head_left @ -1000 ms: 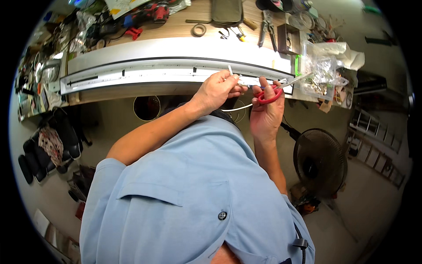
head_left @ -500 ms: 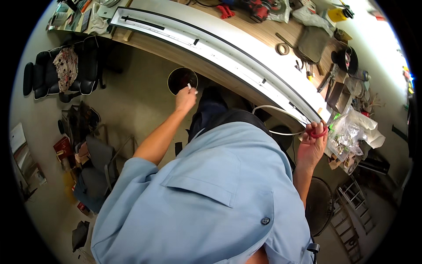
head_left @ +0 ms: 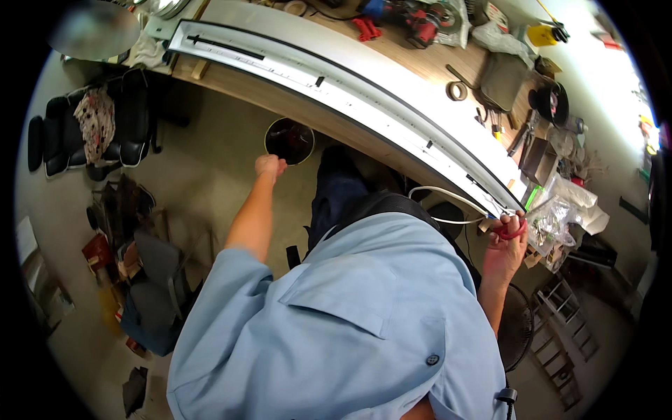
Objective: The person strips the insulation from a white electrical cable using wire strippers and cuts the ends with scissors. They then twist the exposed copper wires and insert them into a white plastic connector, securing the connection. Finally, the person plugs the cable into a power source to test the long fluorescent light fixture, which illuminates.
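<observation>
In the right hand (head_left: 498, 255), red-handled scissors (head_left: 516, 228) are gripped near one end of a black-edged white channel (head_left: 371, 111), laid along a wooden workbench (head_left: 448, 59); a white cable (head_left: 451, 191) is looped nearby. The left hand (head_left: 268, 166) is held by a round bin's (head_left: 308, 140) rim; whether anything is grasped there cannot be told.

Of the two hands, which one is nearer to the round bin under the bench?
The left hand, right by the bin. The right hand is far from it and holds the red-handled scissors.
</observation>
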`<state>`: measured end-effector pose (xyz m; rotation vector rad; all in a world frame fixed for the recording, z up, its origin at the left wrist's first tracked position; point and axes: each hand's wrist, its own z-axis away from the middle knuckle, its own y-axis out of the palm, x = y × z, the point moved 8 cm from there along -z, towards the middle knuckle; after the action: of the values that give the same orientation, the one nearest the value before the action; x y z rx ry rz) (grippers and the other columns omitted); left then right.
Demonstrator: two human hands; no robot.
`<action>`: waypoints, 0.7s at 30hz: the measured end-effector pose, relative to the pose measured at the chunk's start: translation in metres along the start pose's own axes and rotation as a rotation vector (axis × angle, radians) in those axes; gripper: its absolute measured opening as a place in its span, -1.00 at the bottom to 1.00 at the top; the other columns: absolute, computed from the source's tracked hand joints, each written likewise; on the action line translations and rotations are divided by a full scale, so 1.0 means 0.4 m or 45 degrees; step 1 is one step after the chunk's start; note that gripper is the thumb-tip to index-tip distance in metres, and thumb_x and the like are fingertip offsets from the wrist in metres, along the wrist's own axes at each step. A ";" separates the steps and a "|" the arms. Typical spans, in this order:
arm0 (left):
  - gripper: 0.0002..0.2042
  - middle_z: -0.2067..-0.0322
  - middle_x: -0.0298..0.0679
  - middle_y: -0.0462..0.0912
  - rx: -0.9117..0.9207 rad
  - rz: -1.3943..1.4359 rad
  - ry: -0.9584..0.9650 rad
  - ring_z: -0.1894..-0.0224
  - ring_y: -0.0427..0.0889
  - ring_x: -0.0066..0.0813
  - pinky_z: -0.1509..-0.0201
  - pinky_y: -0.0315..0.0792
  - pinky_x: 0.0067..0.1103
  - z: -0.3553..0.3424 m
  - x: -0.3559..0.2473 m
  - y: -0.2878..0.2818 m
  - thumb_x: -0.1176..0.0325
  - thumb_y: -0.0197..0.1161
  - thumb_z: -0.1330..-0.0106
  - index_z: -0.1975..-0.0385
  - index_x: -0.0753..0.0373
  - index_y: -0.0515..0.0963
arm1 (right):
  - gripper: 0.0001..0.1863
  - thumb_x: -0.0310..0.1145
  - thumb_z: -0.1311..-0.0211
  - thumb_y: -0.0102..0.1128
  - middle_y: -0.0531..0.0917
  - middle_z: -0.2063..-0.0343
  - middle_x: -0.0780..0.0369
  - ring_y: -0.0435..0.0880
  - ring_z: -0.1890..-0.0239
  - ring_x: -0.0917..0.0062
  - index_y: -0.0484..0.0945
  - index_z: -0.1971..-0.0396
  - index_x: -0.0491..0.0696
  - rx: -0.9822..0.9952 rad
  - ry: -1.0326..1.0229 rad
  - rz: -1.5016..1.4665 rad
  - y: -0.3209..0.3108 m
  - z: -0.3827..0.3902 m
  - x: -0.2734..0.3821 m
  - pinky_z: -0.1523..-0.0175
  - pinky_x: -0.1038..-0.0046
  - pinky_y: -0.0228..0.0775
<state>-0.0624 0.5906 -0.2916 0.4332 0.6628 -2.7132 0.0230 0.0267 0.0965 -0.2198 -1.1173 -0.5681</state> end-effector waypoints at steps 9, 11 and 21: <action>-0.71 0.22 -0.17 0.67 1.069 -0.463 0.921 0.19 0.65 -0.51 0.09 0.53 -0.58 0.727 -0.376 0.414 0.35 0.25 -0.34 0.02 0.35 0.54 | -0.59 -0.45 -0.36 0.20 0.68 0.30 0.13 0.74 0.31 0.44 0.35 -0.16 -0.10 0.157 0.007 -0.056 0.039 0.030 -0.010 0.32 0.50 0.58; -0.54 -0.04 -0.14 0.61 1.354 -0.523 1.204 -0.08 0.58 -0.45 -0.18 0.44 -0.54 0.955 -0.415 0.491 0.41 0.27 -0.31 -0.22 0.33 0.42 | -0.57 -0.48 -0.32 0.24 0.68 0.32 0.16 0.73 0.31 0.50 0.36 -0.15 -0.12 0.215 -0.019 -0.151 0.067 0.041 0.002 0.28 0.50 0.58; -0.73 0.51 -0.42 0.40 1.731 -0.816 1.417 0.44 0.30 -0.66 0.33 0.26 -0.66 1.252 -0.380 0.668 0.24 0.03 -0.54 0.28 0.33 0.51 | -0.48 -0.37 -0.34 0.23 0.71 0.17 0.04 0.77 0.26 0.43 0.29 -0.23 -0.16 0.295 0.078 -0.533 -0.123 0.026 0.008 0.30 0.51 0.61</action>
<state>0.0660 0.1562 0.0823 2.3945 -1.2574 -2.8020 -0.0106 -0.0110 0.0982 0.2376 -1.1651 -0.8017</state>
